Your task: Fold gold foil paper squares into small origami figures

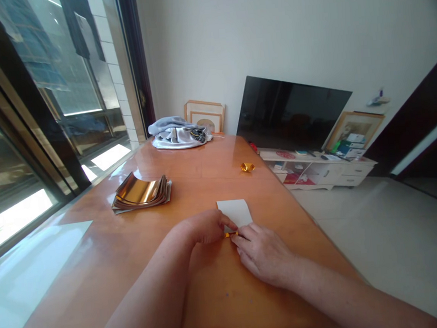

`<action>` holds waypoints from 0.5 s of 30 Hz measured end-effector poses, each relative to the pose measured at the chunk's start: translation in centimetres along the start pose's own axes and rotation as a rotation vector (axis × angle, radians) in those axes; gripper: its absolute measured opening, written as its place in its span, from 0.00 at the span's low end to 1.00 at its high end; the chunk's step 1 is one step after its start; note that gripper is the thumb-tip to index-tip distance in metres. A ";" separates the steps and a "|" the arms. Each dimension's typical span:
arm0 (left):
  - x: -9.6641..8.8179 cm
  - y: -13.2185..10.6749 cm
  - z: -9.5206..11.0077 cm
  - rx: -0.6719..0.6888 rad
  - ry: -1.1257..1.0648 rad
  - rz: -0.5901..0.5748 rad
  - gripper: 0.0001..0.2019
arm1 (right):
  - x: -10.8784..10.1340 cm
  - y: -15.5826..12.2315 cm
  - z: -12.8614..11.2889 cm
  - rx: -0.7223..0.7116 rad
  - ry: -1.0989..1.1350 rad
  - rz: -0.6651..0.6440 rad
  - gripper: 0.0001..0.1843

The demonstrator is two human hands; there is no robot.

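A small sheet of gold foil paper (235, 211) lies white side up on the table, its near edge turned up in a narrow gold strip. My left hand (207, 227) is closed at the left part of that folded edge, index finger pressing on it. From the right, my right hand (263, 252) grips the same edge, with its fingertips close to the left ones. Fingers partly cover the fold. Beyond the hands sits a folded gold paper piece (247, 167). Off to the left is a curled stack of gold foil paper (140, 192).
The glossy wooden table (215, 297) has a pale sheet (40, 276) at its left and bundled grey cloth (179, 132) at its far end. A television (292, 111) stands on a white cabinet (326, 172) past the right edge. Glass sliding doors (70, 85) line the left side.
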State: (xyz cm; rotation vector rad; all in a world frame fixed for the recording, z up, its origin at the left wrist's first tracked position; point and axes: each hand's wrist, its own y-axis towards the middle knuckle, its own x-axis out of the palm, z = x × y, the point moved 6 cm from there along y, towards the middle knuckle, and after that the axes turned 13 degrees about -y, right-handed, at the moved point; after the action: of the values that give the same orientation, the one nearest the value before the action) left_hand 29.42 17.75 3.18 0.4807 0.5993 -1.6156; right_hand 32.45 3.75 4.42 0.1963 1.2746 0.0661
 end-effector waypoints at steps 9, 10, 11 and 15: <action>-0.6 -0.4 -1.0 -0.061 -0.001 0.032 0.26 | -0.1 0.3 -0.1 -0.015 0.009 -0.031 0.14; -0.6 -0.4 -1.2 -0.068 -0.001 0.033 0.26 | -0.1 0.3 -0.1 -0.015 0.011 -0.032 0.14; -0.6 -0.4 -1.4 -0.074 -0.004 0.034 0.26 | -0.1 0.3 -0.1 -0.016 0.012 -0.035 0.15; -0.6 -0.3 -1.9 -0.105 -0.023 0.048 0.27 | -0.2 0.3 -0.2 -0.025 0.009 -0.051 0.15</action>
State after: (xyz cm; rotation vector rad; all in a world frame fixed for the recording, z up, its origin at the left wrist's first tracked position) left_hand 29.18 19.41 2.05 0.3955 0.6471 -1.5340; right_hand 32.18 4.06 4.62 0.1419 1.2861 0.0389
